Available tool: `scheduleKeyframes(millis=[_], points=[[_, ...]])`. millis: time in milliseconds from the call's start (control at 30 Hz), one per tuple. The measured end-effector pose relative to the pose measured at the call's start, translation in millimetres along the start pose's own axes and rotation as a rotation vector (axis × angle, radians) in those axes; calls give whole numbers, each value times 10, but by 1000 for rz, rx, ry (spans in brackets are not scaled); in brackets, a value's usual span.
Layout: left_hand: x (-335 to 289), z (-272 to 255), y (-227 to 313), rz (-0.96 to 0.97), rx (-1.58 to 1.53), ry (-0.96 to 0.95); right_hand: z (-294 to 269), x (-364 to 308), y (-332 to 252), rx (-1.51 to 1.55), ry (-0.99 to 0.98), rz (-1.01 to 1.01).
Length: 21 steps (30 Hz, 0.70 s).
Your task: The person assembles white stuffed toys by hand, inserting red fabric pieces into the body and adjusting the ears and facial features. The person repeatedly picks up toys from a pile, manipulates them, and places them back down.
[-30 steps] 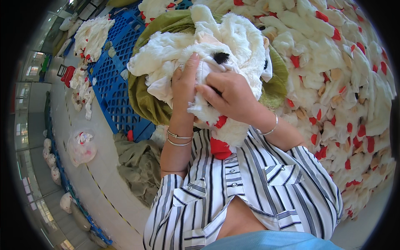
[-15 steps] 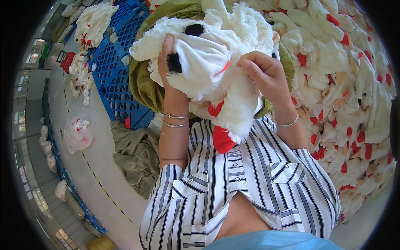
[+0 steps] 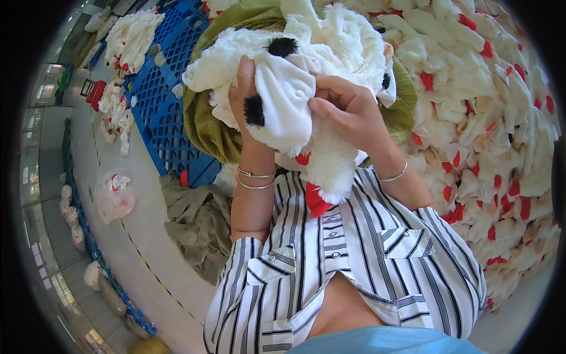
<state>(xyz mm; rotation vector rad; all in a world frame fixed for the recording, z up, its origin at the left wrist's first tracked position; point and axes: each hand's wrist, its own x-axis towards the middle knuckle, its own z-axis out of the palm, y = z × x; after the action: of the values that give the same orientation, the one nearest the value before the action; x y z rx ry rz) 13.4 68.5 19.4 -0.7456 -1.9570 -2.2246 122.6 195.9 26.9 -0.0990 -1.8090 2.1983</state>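
Observation:
A limp white plush toy skin (image 3: 286, 97) hangs in front of me, with a smooth white face piece, black fluffy patches and red parts at its lower end. My left hand (image 3: 240, 103) grips its left side, thumb up along the edge; the other fingers are hidden behind the fabric. With thumb and fingertips my right hand (image 3: 354, 115) pinches the right edge of the smooth piece. More white plush fabric lies behind it, over an olive-green sack (image 3: 206, 127).
A large heap of white plush skins with red parts (image 3: 466, 147) fills the right side. On the left lie a blue plastic pallet (image 3: 159, 106), a grey-green cloth (image 3: 197, 227) and a clear plastic bag (image 3: 115, 197) on the floor.
My right hand has moved left onto the smooth piece's edge, covering where a red strip showed. The face piece is turned and pulled narrower; my left hand has shifted slightly right.

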Motion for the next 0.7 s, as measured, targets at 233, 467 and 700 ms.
scheduleKeyframes(millis=[233, 467, 700], points=[[-120, -1, -362, 330, 387, -47, -76, 39, -41, 244, -184, 119], [15, 168, 177, -242, -113, -87, -112, 67, -179, 91, -299, 360], [533, -6, -21, -53, 55, -146, -286, -4, -897, 93, -163, -307]])
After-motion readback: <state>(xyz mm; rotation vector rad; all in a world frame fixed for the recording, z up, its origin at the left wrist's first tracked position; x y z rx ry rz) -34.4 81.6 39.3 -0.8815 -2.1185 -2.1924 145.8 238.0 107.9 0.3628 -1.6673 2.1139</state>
